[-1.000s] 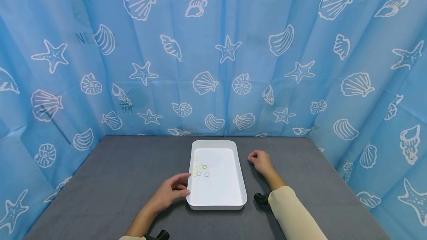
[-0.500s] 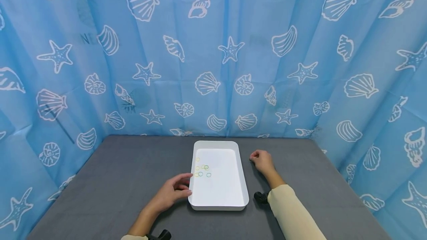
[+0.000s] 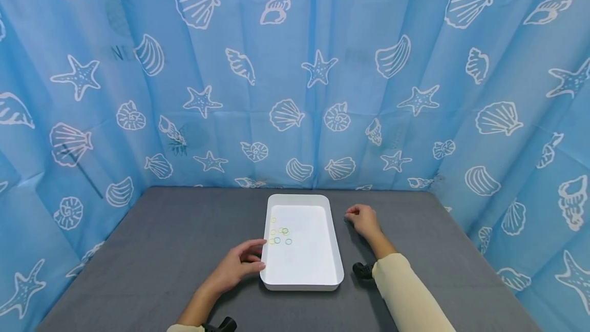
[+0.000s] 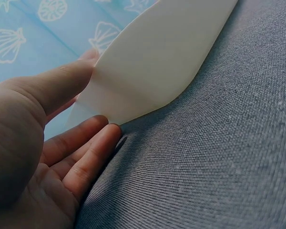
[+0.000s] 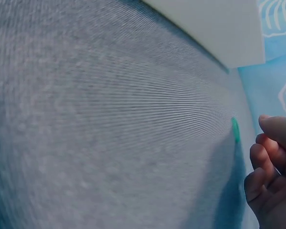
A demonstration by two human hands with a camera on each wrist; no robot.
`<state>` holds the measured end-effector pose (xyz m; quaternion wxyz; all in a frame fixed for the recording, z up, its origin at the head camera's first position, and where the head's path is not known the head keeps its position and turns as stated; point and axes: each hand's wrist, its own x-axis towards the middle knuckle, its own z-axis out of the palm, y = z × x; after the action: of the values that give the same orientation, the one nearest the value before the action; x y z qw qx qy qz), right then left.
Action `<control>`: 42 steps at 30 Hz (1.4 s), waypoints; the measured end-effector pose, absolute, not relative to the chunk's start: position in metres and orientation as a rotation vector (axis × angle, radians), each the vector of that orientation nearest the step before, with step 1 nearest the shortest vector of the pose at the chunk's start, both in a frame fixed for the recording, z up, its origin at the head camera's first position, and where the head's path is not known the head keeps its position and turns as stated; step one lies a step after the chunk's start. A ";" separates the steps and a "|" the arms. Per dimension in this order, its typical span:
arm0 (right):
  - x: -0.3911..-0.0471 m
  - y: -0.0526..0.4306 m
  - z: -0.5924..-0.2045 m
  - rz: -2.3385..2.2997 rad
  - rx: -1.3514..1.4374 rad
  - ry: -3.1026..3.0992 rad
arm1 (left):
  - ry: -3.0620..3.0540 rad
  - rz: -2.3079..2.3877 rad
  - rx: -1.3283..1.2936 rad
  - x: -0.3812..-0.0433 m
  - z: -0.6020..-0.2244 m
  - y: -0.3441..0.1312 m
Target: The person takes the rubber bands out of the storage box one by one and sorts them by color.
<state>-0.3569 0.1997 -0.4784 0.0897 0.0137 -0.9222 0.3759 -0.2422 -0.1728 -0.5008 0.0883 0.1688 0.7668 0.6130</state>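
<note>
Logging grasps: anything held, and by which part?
Nothing visibly held: left hand only touches a side of the tray; right hand is near a green ring.

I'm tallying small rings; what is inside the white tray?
Several thin rings, yellow and green to blue-green, lie in the white tray, toward its left side; some overlap, so I can't count them surely. Anything tight behind its near wall would be hidden.

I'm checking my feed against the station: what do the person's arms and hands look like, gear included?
The left hand and right hand are bare, without gloves. The right sleeve is plain pale cream; the left sleeve, matching, shows only at the head view's bottom edge. A black rounded device sits at each wrist.
</note>
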 end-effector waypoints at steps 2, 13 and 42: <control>-0.357 0.200 -0.475 1.138 0.049 -2.731 | 2.286 1.820 0.498 -0.242 -0.500 -0.173; -0.353 0.189 -0.447 1.131 0.210 -2.731 | 2.301 1.800 0.482 -0.242 -0.500 -0.172; -0.356 0.113 -0.426 1.455 0.429 -2.912 | 2.315 1.800 0.505 -0.240 -0.498 -0.173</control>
<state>-0.3557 0.1125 -0.4265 -0.0708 0.1304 -0.8847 0.4420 -0.2402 -0.1728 -0.4976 0.0826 0.1689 0.7753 0.6029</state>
